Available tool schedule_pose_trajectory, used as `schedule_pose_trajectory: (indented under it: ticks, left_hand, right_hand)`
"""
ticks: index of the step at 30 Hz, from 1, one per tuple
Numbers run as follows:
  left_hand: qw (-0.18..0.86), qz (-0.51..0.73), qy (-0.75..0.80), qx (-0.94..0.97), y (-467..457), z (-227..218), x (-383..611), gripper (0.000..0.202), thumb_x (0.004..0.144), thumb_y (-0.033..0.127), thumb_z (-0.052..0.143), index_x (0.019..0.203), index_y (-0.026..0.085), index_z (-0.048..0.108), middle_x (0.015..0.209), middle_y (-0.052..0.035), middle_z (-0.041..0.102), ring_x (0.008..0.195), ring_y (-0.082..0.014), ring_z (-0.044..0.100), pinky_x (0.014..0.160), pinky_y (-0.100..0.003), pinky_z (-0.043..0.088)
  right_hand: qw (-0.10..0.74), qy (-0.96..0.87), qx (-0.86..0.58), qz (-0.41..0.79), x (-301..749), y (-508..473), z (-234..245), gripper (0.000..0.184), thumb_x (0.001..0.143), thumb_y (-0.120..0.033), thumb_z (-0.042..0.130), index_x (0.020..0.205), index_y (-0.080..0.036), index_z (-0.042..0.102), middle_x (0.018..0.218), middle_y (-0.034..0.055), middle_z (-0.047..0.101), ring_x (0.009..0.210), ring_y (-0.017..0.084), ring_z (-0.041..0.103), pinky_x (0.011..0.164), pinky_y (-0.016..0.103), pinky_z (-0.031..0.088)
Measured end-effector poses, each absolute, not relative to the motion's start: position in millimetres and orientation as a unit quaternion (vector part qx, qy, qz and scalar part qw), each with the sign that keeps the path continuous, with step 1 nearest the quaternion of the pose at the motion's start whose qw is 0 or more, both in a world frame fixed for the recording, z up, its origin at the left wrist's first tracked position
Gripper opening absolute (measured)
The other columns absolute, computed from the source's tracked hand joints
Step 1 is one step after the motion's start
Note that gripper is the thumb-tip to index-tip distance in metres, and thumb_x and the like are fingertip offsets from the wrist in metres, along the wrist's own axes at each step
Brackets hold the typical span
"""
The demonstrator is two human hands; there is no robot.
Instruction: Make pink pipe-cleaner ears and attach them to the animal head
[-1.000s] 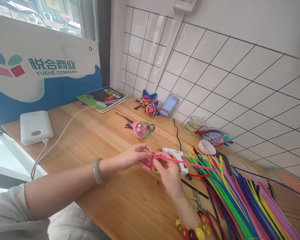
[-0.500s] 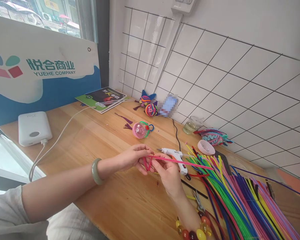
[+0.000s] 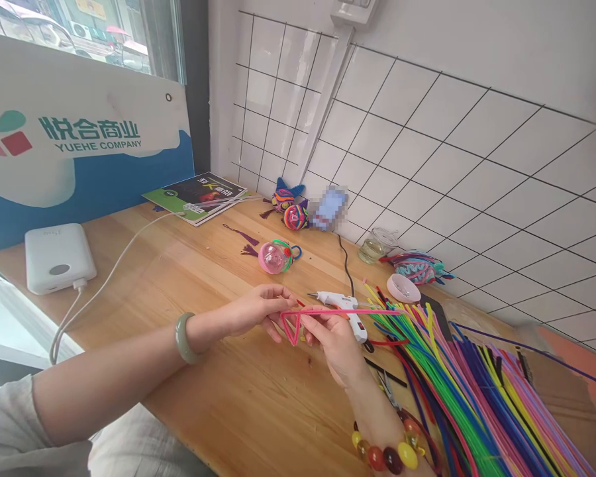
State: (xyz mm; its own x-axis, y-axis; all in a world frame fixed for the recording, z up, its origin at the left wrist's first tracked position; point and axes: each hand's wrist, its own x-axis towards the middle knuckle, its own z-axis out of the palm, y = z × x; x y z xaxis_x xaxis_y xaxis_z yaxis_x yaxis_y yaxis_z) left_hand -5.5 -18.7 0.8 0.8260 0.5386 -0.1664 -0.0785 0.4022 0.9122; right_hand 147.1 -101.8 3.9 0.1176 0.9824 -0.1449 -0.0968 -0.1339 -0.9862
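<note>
Between my two hands is a pink pipe cleaner [image 3: 347,311], bent at one end into a small triangle that points down, its long straight end reaching right. My left hand [image 3: 261,310] pinches the triangle's left corner. With thumb and fingers, my right hand [image 3: 330,334] grips it at the right corner. Just behind the right hand lies a white glue gun [image 3: 335,300], partly hidden by it. Farther back on the table rests a clear ball [image 3: 274,257] wrapped in pink and green, with a purple tassel [image 3: 249,250] at its side.
A thick bundle of coloured pipe cleaners [image 3: 457,377] covers the right side, with pliers [image 3: 388,389] beside it. A pink dish [image 3: 404,289], a glass cup [image 3: 375,246] and finished colourful ornaments [image 3: 296,216] stand along the wall. At left a white power bank [image 3: 59,258] trails a cable.
The pipe cleaner's bent end now shows as a clearer triangle, and its long end lies more level. Both hands keep hold of it. The view has shifted slightly.
</note>
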Motion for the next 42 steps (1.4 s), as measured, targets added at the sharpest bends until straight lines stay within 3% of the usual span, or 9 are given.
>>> schedule_pose_trajectory:
  ticks: [9, 15, 21, 27, 42]
  left_hand:
    - [0.779, 0.128, 0.209, 0.577, -19.0, 3.4, -6.8, 0.025, 0.073, 0.036, 0.057, 0.080, 0.012, 0.055, 0.069, -0.0093, 0.067, 0.057, -0.0150, 0.063, 0.043, -0.018, 0.046]
    - [0.783, 0.137, 0.202, 0.572, -18.7, 3.7, -7.5, 0.024, 0.075, 0.035, 0.055, 0.082, 0.012, 0.055, 0.071, -0.0097, 0.066, 0.059, -0.0159, 0.063, 0.042, -0.017, 0.044]
    - [0.795, 0.129, 0.194, 0.561, -21.7, 3.4, -6.1, 0.023, 0.075, 0.034, 0.056, 0.084, 0.013, 0.053, 0.074, -0.0103, 0.067, 0.059, -0.0162, 0.064, 0.043, -0.018, 0.044]
    - [0.775, 0.126, 0.186, 0.591, -23.9, 5.6, -5.2, 0.030, 0.076, 0.042, 0.052, 0.080, 0.013, 0.053, 0.079, -0.0112, 0.067, 0.057, -0.0147, 0.063, 0.045, -0.019, 0.045]
    - [0.749, 0.115, 0.193, 0.624, -22.6, -0.9, -3.7, 0.029, 0.072, 0.041, 0.058, 0.076, 0.012, 0.059, 0.072, -0.0079, 0.068, 0.059, -0.0148, 0.063, 0.049, -0.020, 0.047]
  right_hand:
    - [0.515, -0.402, -0.539, 0.531, 147.2, -104.1, 6.8, 0.019, 0.066, -0.032, 0.066, 0.077, -0.016, 0.063, 0.063, -0.0027, 0.054, 0.049, 0.006, 0.041, 0.047, 0.020, 0.030]
    - [0.534, -0.368, -0.506, 0.569, 150.0, -105.0, 12.0, 0.025, 0.064, -0.024, 0.068, 0.086, -0.018, 0.060, 0.063, -0.0049, 0.053, 0.049, 0.005, 0.042, 0.047, 0.019, 0.031]
    - [0.566, -0.331, -0.505, 0.561, 154.2, -103.0, 8.8, 0.022, 0.070, -0.034, 0.064, 0.083, -0.017, 0.060, 0.064, -0.0038, 0.053, 0.050, 0.005, 0.045, 0.049, 0.019, 0.034]
    - [0.563, -0.352, -0.536, 0.521, 153.8, -102.2, 8.9, 0.025, 0.066, -0.038, 0.066, 0.075, -0.015, 0.061, 0.061, -0.0024, 0.054, 0.051, 0.007, 0.046, 0.050, 0.022, 0.037]
    - [0.538, -0.402, -0.561, 0.484, 153.5, -103.2, 6.1, 0.026, 0.069, -0.039, 0.062, 0.078, -0.015, 0.063, 0.057, -0.0030, 0.052, 0.051, 0.008, 0.046, 0.052, 0.023, 0.038]
